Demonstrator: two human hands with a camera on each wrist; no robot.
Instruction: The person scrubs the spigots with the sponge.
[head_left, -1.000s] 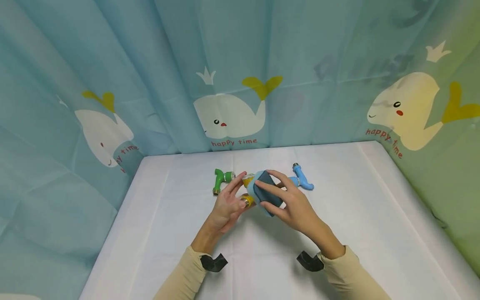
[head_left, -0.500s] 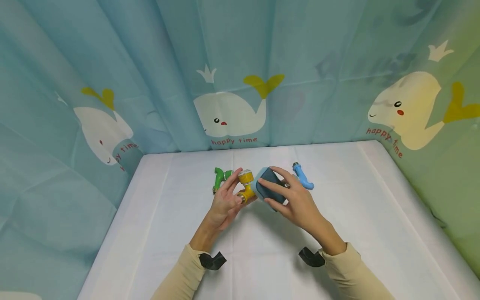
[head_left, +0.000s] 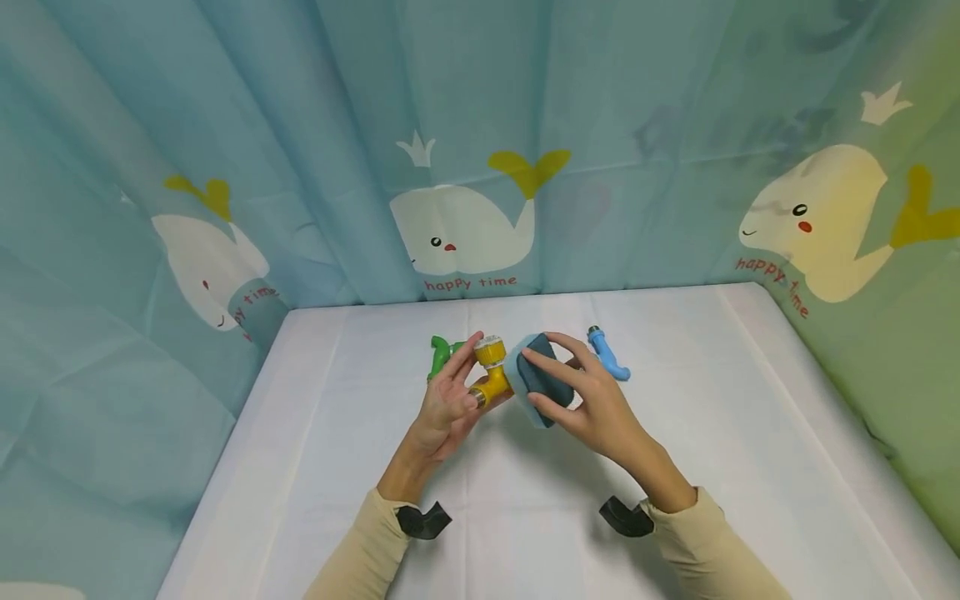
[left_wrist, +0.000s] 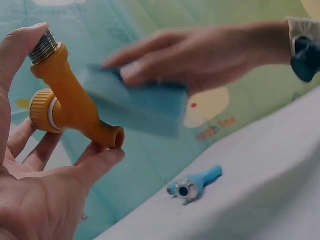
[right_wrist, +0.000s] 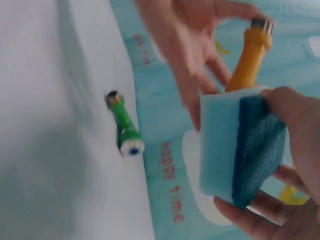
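Note:
A yellow faucet with a threaded metal end is held up off the table by my left hand. In the left wrist view the thumb presses the threaded end of the faucet, and a fingertip touches near its spout. My right hand grips a two-layer blue sponge, its dark scouring side toward the palm. The light foam side of the sponge faces the faucet, close beside its body. Whether they touch is unclear, since the sponge is blurred in the left wrist view.
On the white-covered table lie a green faucet, partly behind my left hand, and a light blue faucet beyond my right hand. A blue curtain with whale prints hangs along the back and sides.
The sponge has shifted right off the faucet's round knob, uncovering it. The faucet has tilted and moved slightly left in my left hand.

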